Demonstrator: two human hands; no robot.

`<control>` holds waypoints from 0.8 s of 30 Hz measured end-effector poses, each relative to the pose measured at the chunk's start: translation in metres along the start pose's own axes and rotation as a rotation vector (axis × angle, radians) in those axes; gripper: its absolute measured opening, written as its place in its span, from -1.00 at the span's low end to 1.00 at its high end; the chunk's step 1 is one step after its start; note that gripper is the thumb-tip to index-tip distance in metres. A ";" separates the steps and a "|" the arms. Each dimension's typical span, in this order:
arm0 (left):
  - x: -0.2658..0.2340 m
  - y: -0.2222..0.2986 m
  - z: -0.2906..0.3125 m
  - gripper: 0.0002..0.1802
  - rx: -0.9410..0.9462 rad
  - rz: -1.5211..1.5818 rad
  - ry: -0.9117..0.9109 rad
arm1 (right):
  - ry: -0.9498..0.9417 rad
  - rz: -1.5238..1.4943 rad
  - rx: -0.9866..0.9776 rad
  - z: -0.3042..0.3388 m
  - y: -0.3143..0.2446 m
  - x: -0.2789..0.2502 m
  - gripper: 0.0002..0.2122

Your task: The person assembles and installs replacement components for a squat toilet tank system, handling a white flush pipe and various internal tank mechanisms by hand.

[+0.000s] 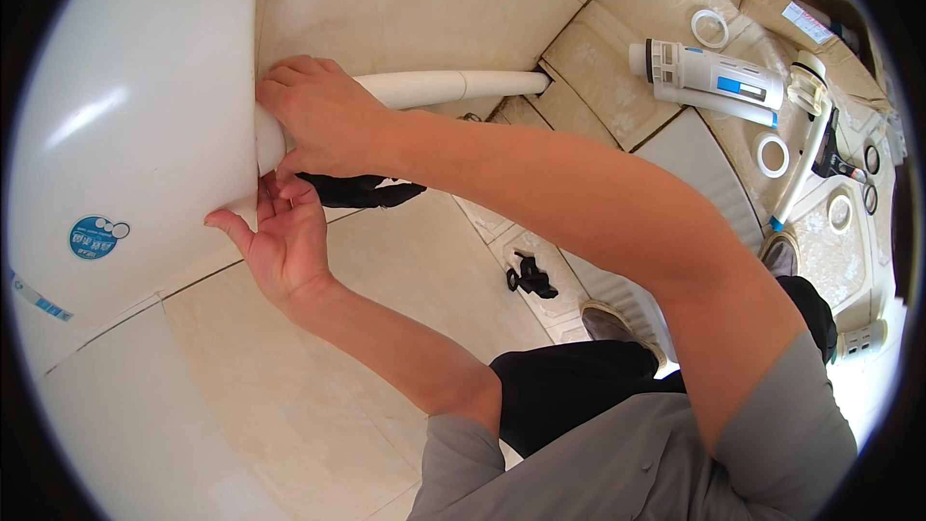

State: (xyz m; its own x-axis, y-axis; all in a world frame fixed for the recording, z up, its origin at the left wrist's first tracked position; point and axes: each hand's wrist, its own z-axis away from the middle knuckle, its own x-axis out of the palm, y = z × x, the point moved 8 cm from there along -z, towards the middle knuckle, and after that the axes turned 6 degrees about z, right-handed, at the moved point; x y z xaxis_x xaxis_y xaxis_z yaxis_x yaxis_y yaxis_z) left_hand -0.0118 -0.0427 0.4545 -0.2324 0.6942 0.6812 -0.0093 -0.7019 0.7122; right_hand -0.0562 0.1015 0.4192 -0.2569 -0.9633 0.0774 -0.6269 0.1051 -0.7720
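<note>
On wht. fitting [271, 143]: R hand [323, 116] curled

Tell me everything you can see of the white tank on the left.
The white tank is large, smooth and glossy, apparently plastic or ceramic, with a bright reflected streak. It bears a rounded blue sticker and a blue-and-white strip; its left side runs out of view. At its right edge, the right hand wraps a white fitting; the left hand's thumb overlaps its lower corner, contact unclear.
</note>
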 end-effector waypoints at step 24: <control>0.009 0.015 -0.015 -0.20 0.255 0.007 -0.299 | -0.328 0.613 0.754 0.155 0.141 -0.359 -0.23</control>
State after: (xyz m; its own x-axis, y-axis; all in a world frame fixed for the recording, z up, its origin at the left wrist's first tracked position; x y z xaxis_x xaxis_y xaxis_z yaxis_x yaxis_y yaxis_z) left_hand -0.0283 -0.0491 0.4689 0.0627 0.7316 0.6789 0.2417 -0.6711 0.7009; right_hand 0.0616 0.4240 0.1842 -0.0931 -0.8281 -0.5528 0.1991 0.5285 -0.8252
